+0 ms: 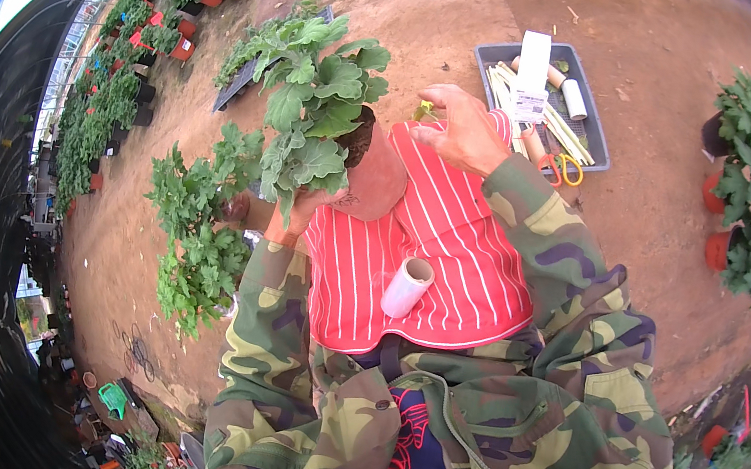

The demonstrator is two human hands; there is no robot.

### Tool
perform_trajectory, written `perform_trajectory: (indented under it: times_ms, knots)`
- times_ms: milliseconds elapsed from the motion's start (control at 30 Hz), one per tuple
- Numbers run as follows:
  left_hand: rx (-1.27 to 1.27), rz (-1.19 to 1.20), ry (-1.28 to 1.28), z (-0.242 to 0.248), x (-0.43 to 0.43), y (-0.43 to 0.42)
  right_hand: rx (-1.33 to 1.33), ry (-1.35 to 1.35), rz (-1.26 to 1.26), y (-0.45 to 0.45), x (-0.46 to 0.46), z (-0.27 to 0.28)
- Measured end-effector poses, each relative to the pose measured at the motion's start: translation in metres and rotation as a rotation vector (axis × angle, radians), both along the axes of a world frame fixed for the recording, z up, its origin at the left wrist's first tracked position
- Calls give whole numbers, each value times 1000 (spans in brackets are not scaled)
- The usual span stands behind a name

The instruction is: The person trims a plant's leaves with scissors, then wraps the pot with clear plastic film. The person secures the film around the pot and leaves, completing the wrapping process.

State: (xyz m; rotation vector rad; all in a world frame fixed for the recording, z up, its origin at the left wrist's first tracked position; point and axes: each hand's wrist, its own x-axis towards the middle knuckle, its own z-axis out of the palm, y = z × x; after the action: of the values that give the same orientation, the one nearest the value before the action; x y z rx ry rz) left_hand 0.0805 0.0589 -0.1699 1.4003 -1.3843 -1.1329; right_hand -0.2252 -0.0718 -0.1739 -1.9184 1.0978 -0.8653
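Note:
My left hand is at the stems and the rim side of a tilted terracotta-coloured pot, whose leafy potted plant leans left over my lap. Dark soil shows in the pot's mouth. To the right of the pot my right hand is raised with its fingers apart, and a small yellow-green leaf piece is by the fingers; whether they touch it I cannot tell. A red cloth with white stripes covers my lap. On it rests a roll of clear film.
Beyond my right hand a grey plastic tray holds pale sticks, cardboard tubes and a white roll. Scissors with red and yellow handles lie at its near edge. Leafy plants stand left; rows of potted plants line the far left, more the right.

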Motion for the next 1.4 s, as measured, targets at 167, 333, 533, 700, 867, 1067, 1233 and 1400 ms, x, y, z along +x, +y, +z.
perform_trajectory:
  times_ms: [167, 333, 533, 700, 867, 1067, 1233, 1400]
  knots:
    - [-17, 83, 171, 3, -2, 2, 393, -569, 455, 26, 24, 40]
    - [22, 26, 284, 5, -9, -10, 178, -535, 443, 9, 46, 35]
    - [135, 46, 302, 2, 3, -10, 261, -482, 423, 8, 52, 29]
    - [47, 47, 344, 1, -4, -11, 247, -495, 420, 10, 49, 35]
    - [53, 53, 280, 3, -1, -10, -20, -392, 172, 25, 56, 26]
    - [21, 59, 275, 2, -7, -8, -7, -148, 197, 23, 46, 44]
    - [28, 28, 209, -14, 15, -5, -96, -203, 178, 26, 49, 37]
    - [-3, 84, 288, -5, 4, -10, -148, -238, 190, 20, 57, 21]
